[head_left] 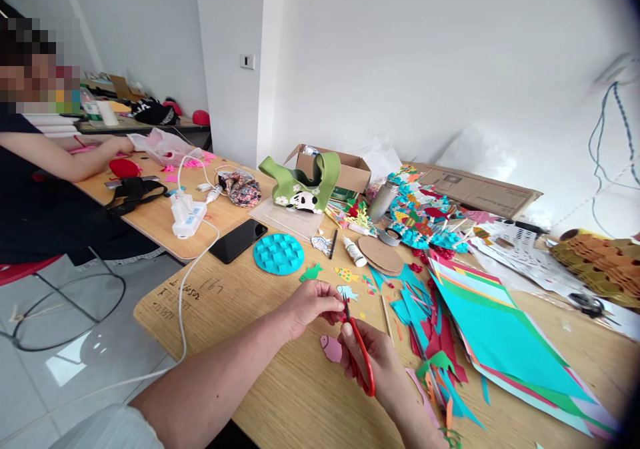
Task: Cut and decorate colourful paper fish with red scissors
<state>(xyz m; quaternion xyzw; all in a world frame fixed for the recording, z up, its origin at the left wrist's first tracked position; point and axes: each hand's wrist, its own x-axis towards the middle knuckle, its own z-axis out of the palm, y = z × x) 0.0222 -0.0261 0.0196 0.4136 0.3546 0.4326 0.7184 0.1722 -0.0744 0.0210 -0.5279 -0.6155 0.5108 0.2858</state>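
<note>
Red-handled scissors (pixel 369 369) are held in my right hand (pixel 383 362), fingers through the loops, blades pointing away from me. My left hand (pixel 315 305) pinches at the blade tips; a trace of red shows there, but what the fingers hold is too small to make out. A pink paper fish (pixel 331 349) lies on the table beside my right hand. Just beyond my left hand are a light-blue paper fish (pixel 347 293), a yellow spotted paper fish (pixel 346 274) and a green paper fish (pixel 311 273). Left of these sits a round turquoise woven-looking piece (pixel 278 254).
Coloured paper sheets (pixel 510 335) are stacked at right, with scraps (pixel 425 309) beside them. A black phone (pixel 239 241), glue bottle (pixel 355 251), cardboard discs (pixel 381 257) and green bag (pixel 300 185) lie farther back. A white cable (pixel 183 315) crosses the left edge. Another person's arm (pixel 65 159) rests at far left.
</note>
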